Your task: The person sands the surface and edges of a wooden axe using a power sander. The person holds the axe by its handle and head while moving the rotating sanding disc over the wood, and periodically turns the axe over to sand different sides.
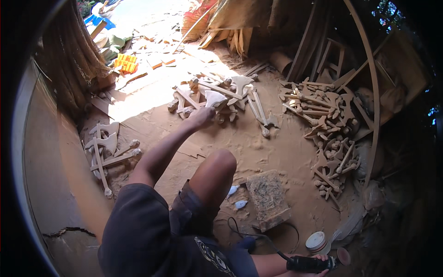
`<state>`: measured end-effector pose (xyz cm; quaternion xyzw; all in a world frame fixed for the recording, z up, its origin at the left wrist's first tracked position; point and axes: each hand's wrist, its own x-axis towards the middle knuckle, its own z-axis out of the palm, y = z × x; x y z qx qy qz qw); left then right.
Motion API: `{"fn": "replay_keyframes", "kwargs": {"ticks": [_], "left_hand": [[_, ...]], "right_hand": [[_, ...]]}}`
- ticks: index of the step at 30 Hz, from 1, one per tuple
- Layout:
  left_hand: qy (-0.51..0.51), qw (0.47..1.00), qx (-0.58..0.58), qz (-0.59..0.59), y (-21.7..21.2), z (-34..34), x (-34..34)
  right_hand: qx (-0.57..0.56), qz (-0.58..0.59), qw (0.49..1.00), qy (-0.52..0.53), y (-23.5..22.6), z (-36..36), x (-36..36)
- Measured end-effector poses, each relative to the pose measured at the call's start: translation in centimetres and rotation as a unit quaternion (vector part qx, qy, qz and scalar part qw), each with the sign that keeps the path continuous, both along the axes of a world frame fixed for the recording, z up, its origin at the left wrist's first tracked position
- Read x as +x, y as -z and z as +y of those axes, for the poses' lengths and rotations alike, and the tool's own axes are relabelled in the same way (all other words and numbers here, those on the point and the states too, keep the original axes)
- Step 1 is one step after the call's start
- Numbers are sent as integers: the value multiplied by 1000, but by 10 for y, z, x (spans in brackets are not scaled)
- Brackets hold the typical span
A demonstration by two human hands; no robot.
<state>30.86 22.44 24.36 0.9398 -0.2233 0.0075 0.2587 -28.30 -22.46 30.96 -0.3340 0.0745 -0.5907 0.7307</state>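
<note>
The left hand [201, 116] is stretched way out to the middle pile of wooden axes [217, 98] on the floor, fingers curled down onto one of the pale axe heads, so it looks like a grab, though whether they've fully closed on it is hard to tell. The right hand [318, 264] sits low by the hip, fingers wrapped around a black power sander [318, 262] with its disc pointing right and its cord looping back over the sawdust floor [277, 152]. Just ahead of the bent knee is a rough wood block [269, 199]. More axes lie in a small stack on the left [107, 150] and a big heap on the right [330, 134]. Looks like the pick-up step: fetching the next axe. Next it needs a firm grip and a pull back toward the sander.
</note>
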Motion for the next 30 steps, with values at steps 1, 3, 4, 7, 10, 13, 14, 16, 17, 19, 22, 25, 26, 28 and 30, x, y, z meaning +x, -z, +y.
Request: {"fn": "replay_keyframes", "kwargs": {"ticks": [1, 3, 4, 7, 10, 13, 14, 16, 17, 19, 22, 25, 26, 28, 30], "left_hand": [[-28, 999, -8, 45, 29, -4, -44], [-83, 984, 50, 152, 107, 71, -107], [-120, 964, 74, 225, 134, 106, -146], [-222, 922, 107, 300, 164, 165, -238], [-329, 889, 99, 302, 174, 221, -297], [-387, 869, 67, 301, 184, 245, -315], [-388, 869, 69, 300, 181, 255, -316], [-438, 844, 86, 298, 175, 290, -330], [-448, 837, 90, 301, 174, 307, -334], [-502, 810, 48, 301, 177, 339, -329], [-594, 758, 72, 259, 173, 323, -297], [-671, 705, 139, 186, 182, 396, -314], [-677, 697, 137, 192, 189, 405, -318], [-716, 660, 144, 174, 199, 406, -314], [-733, 636, 189, 149, 206, 406, -313]], "right_hand": [[-44, 49, 994, 85, -2, -3, -3], [-33, 16, 992, 122, 7, 4, 14], [5, -11, 997, 82, -2, 11, 19], [2, 11, 997, 73, -12, 15, 20], [-18, 66, 993, 96, -6, 12, 21], [4, -21, 1000, 7, 19, -43, -8], [37, -107, 989, -95, 32, -61, -19], [26, -70, 993, -89, 30, -39, 5], [7, -36, 996, -81, 26, -28, 18], [20, -47, 993, -107, 23, -21, 23], [-79, -21, 995, -51, 14, -16, 34], [-27, 62, 989, 128, -2, 64, 87], [-31, 81, 990, 109, -4, 64, 89], [-43, 102, 991, 77, -6, 66, 90], [-55, 120, 990, 57, -9, 66, 91]]}}
